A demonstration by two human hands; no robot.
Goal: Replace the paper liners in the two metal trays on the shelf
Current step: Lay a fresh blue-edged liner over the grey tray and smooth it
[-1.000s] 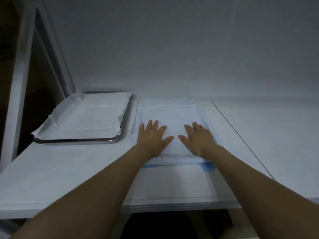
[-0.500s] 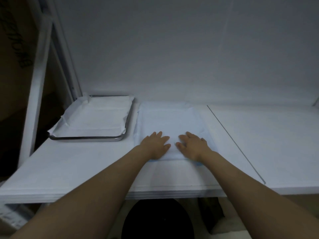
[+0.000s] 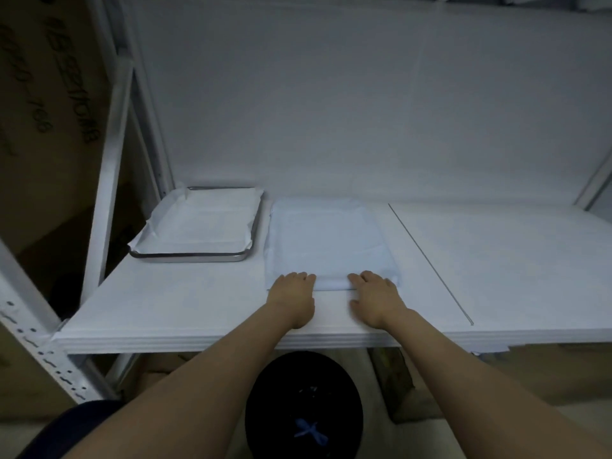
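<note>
White shelf (image 3: 496, 276) boards run wide under a plain white back wall, with a rack post and a cardboard box (image 3: 49, 111) at the left and a black bin (image 3: 303, 409) on the floor below. At the far left of the shelf sits a metal tray (image 3: 188, 257), its rim bare along the near and right sides and a white paper liner (image 3: 202, 223) lying inside it, creased up at the left corners. Just right of it, apart by a narrow gap, a pale blue liner sheet (image 3: 326, 240) covers what is probably the second tray; no metal shows there. This sheet lies straight ahead of both hands, its long axis running near to far, its short near edge crossing from one hand to the other. The left hand (image 3: 293, 293) and right hand (image 3: 376, 296) rest palm down on the shelf, apart from each other, fingers fairly straight with the tips on that near edge, left near its left corner, right near its right. Whether any fingertip tucks under the paper cannot be told. Both hands are equally close to the sheet; the left tray lies well off to the far left, nearer the left hand.
</note>
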